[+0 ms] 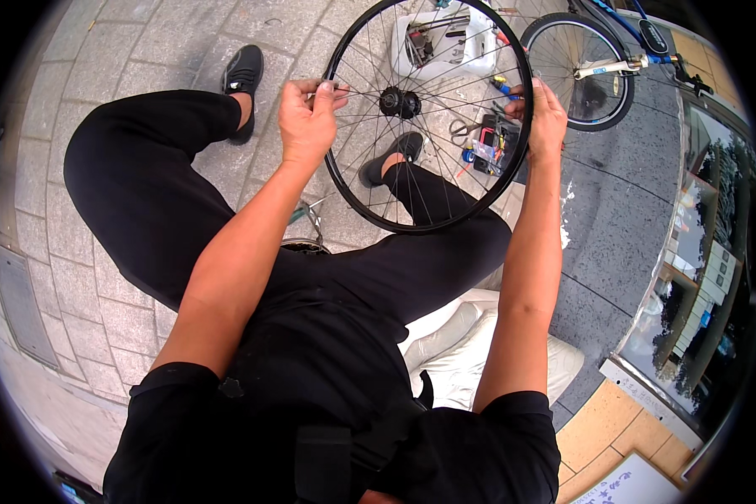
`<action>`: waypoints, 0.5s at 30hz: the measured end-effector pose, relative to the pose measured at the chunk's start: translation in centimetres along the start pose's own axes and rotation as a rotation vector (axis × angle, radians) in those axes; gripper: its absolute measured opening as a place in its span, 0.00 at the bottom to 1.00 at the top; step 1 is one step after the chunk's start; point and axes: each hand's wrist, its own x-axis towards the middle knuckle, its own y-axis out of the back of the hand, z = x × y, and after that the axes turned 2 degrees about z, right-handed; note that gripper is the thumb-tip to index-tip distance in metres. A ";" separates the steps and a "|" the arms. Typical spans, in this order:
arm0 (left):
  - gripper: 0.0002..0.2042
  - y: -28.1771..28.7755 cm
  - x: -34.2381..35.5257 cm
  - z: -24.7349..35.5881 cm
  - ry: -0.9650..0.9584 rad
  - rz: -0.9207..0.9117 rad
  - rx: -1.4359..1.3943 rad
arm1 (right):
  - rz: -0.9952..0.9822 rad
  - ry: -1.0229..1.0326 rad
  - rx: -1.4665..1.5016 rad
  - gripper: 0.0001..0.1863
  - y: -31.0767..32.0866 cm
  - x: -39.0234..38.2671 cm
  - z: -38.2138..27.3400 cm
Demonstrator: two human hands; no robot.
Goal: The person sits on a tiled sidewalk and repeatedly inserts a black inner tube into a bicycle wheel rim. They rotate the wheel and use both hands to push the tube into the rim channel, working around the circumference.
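A bare bicycle wheel [400,102] with a black rim, thin spokes and a dark hub is held up in front of me, above my knee. No tyre shows on its rim. My left hand [309,119] pinches the wheel at its left side, thumb and fingers closed near the rim. On the opposite side my right hand [546,119] grips the rim, its fingertips partly hidden behind it. Both forearms reach forward, and the wheel faces me nearly flat on.
Beyond the wheel lies a white plastic container [483,57] holding tools. Scissors [460,128] and a tool tray [497,141] are on the pavement near my foot. A bicycle [601,71] stands at the far right, beside a glass shopfront [697,252]. A white board [626,485] lies lower right.
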 end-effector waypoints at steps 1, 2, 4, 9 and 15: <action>0.10 0.0 0.0 -0.1 0.003 0.021 -0.012 | -0.001 -0.002 0.002 0.18 0.0 0.0 0.0; 0.10 0.1 0.1 -0.2 0.006 0.041 -0.023 | 0.000 0.000 0.000 0.18 -0.1 0.0 0.0; 0.09 0.3 0.3 -0.5 0.002 0.062 -0.036 | 0.003 0.004 -0.005 0.18 -0.2 0.0 -0.1; 0.09 0.4 0.2 -0.5 -0.014 0.035 0.002 | 0.009 0.002 -0.005 0.18 -0.1 -0.1 -0.1; 0.09 0.1 -0.1 -0.4 -0.042 0.001 0.002 | 0.009 0.005 -0.019 0.17 -0.3 -0.2 -0.3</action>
